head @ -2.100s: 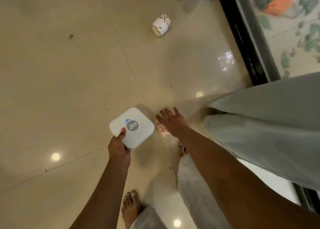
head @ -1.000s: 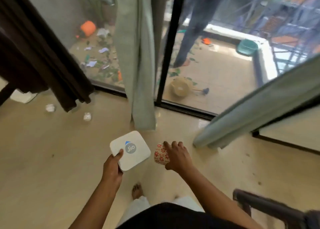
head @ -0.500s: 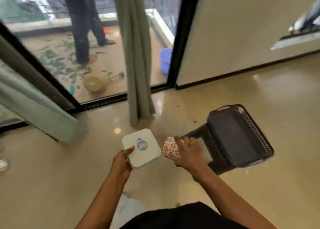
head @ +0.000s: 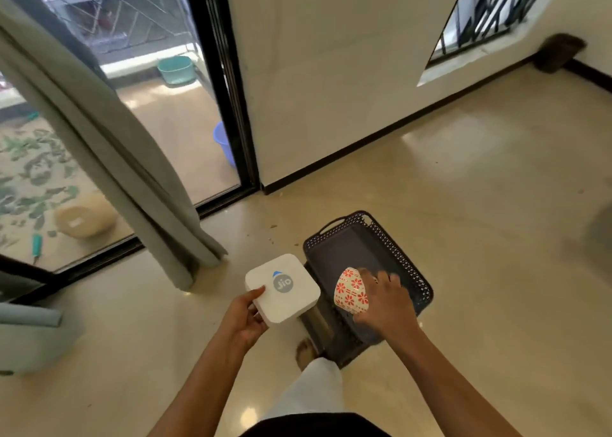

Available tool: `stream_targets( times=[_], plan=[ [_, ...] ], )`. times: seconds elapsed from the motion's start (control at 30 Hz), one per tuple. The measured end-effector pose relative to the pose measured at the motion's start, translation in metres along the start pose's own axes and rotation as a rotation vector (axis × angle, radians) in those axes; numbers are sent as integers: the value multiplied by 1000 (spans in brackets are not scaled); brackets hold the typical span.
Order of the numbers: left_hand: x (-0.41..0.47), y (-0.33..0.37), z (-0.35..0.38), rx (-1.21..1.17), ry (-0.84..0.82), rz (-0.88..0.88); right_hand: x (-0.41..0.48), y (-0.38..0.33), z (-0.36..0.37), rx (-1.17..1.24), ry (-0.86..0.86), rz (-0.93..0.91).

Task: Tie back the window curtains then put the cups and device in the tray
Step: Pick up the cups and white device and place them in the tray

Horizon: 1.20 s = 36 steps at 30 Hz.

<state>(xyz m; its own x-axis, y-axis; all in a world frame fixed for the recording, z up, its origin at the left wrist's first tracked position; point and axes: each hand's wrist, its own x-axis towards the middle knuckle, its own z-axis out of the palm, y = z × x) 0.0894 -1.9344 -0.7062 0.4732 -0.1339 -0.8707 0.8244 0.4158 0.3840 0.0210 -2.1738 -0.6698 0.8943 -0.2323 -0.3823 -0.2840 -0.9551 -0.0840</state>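
Two hands work apart: the left hand (head: pixel 243 320) grips the white device (head: pixel 283 287) by its corner, level beside the tray (head: pixel 402 254), while the right hand (head: pixel 384 301) holds the flowered cup (head: pixel 351 291) above the tray, likely for setting down.

The left forearm (head: pixel 198 387) and right forearm (head: pixel 447 380) are bare along all the length that shows, from the near edge of the view up to the wrists. The left hand (head: pixel 245 320) and right hand (head: pixel 384 307) are bare as well. Between the arms, at the near edge, a black garment (head: pixel 314 425) covers the torso and shows as a dark curved band. Just beyond it is a loose trouser leg (head: pixel 311 390) of pale off-white cloth with soft folds. A bare foot (head: pixel 305 354) shows past its cuff, somewhat blurred.
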Motion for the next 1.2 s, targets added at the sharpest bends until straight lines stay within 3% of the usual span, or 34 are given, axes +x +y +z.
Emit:
stream_targets(
  times=[0.27, 0.47, 0.7, 0.9, 1.03, 1.13, 1.2],
  plan=[
    [70, 0, 133, 56, 92, -24, 85, 69, -22, 8, -78, 50],
    [153, -33, 173, 182, 341, -24, 146, 105, -6, -22, -153, -26],
    [216, -80, 180, 402, 534, 219, 203, 139, 22, -116, -281, -216],
    [212, -104, 180, 1229, 415, 517, 227, 150, 33, -169, -344, -313],
    [223, -108, 175, 1805, 262, 552, 239, 148, 43, -202, -350, -354],
    [240, -99, 175, 2098, 164, 590, 246, 147, 52, -227, -342, -378],
    [251, -92, 173, 2143, 165, 571, 249, 146, 54, -229, -341, -382]
  ],
)
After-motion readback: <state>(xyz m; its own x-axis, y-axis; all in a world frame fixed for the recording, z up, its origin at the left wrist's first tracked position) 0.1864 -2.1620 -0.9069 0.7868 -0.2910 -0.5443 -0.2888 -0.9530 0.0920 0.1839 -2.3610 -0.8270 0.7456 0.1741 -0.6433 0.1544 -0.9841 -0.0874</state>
